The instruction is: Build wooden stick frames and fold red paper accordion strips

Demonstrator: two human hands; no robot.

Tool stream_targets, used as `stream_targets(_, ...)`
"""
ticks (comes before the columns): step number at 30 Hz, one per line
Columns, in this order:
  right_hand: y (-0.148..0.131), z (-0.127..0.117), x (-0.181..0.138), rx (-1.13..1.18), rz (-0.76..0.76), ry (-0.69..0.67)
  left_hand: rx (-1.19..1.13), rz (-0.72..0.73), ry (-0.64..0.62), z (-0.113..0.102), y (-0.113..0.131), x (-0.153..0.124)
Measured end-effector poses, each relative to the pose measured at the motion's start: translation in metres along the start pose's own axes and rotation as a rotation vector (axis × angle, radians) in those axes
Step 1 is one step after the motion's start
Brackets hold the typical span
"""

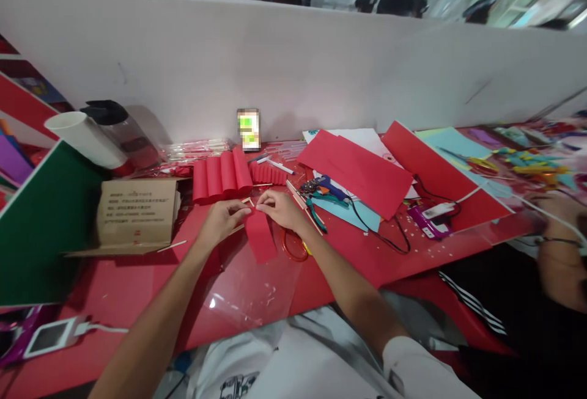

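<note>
A white partition is rising behind a red table. At the left a cardboard box is resting, its contents hidden; behind it a white cup and a black-lidded clear bottle are sitting side by side. Clear packets are holding thin sticks. Red paper rolls are lying just beyond the hands. The left hand and right hand are pinching, thumbs against fingers, the far end of a red paper strip, which is extending toward the person.
</note>
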State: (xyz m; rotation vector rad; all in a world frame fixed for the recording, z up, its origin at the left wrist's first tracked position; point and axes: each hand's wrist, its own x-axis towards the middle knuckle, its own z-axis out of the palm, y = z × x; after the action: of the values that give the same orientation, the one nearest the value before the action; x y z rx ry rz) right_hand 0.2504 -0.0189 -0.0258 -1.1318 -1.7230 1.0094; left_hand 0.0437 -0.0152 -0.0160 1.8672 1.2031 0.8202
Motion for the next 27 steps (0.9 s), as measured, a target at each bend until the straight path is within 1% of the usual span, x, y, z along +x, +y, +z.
stream_targets(2,-0.002,-0.001,0.000,0.014,0.026,0.007,0.009,0.017,-0.006,-0.002,0.000,0.000)
stream_targets(7,-0.005,-0.004,-0.002,-0.143,-0.018,0.033,0.078,0.101,-0.047,0.002,0.003,-0.001)
stream_targets(12,-0.006,-0.005,-0.004,-0.100,-0.089,-0.073,0.219,0.154,-0.038,0.007,0.006,-0.003)
stream_targets(14,-0.006,-0.005,-0.004,-0.082,-0.095,-0.083,0.234,0.169,-0.046,0.007,0.007,-0.003)
stream_targets(16,-0.008,-0.005,-0.004,-0.046,-0.106,-0.058,0.205,0.184,-0.047,0.007,0.007,-0.004)
stream_targets(18,-0.010,-0.005,-0.005,-0.011,-0.127,-0.030,0.125,0.176,-0.032,0.008,0.006,-0.003)
stream_targets(22,-0.013,-0.007,-0.005,-0.021,-0.164,-0.020,-0.119,0.092,-0.025,0.011,0.003,0.000)
stream_targets(24,-0.013,-0.009,-0.006,-0.028,-0.158,-0.048,-0.201,0.050,-0.029,0.012,0.002,0.001)
stream_targets(27,-0.012,-0.009,-0.006,0.029,-0.130,-0.133,-0.219,0.040,-0.009,0.012,0.001,0.002)
